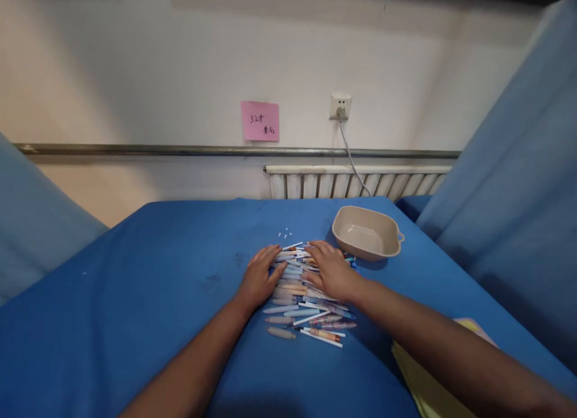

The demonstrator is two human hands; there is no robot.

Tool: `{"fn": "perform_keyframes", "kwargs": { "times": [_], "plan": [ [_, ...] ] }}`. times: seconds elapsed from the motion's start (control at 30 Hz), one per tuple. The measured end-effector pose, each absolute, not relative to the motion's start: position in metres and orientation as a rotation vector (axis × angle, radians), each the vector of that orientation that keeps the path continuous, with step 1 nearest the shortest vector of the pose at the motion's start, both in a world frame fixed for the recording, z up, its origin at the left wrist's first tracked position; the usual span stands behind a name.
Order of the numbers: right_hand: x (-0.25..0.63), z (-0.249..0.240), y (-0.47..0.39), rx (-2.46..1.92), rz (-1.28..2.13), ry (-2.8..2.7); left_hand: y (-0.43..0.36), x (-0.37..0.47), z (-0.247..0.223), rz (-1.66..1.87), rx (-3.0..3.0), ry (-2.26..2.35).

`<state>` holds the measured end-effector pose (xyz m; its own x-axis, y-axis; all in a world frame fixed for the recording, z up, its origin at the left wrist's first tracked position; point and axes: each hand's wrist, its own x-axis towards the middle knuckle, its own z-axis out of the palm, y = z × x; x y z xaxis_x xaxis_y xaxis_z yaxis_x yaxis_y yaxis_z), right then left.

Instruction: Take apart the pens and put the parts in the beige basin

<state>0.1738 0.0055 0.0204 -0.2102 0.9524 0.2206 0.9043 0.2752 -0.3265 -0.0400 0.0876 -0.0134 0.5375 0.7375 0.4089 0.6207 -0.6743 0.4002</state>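
A loose pile of pens point(301, 313) in pale blue, white, peach and brown lies on the blue-covered table, most of them pointing sideways. Thin white sticks, perhaps refills point(321, 338), are mixed among them. My left hand point(260, 276) rests at the pile's left edge, fingers stretched forward and thumb over the pens. From the right, my right hand point(332, 270) lies over the upper part of the pile with its fingers spread, hiding some pens. Neither hand grips anything that I can see. Just beyond the pile are several tiny white pieces point(285, 233).
A beige plastic basin point(367, 231) stands at the back right, near my right hand. Something yellow and flat point(424, 376) lies under my right forearm. Blue curtains point(518, 183) hang at both sides. Behind the table are a radiator point(311, 183) and a plugged-in cable point(351, 156).
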Motion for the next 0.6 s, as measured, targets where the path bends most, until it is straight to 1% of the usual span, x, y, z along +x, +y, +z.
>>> {"fn": "perform_keyframes", "kwargs": {
  "times": [0.1, 0.2, 0.37, 0.6],
  "plan": [
    [0.173, 0.005, -0.053, -1.629, 0.226, -2.269, 0.046, -0.047, -0.007, 0.63, 2.675, 0.99],
    [0.173, -0.013, -0.084, -1.672, 0.293, -2.307, 0.013, -0.05, -0.004, 0.436, 2.753, 0.874],
    [0.181, -0.019, -0.066, -1.633, 0.288, -2.382, 0.006, -0.04, -0.008, 0.321, 2.808, 0.961],
    [0.191, -0.021, -0.03, -1.538, 0.187, -2.417, 0.021, -0.027, -0.019, 0.384, 2.806, 1.087]
  ]
}}
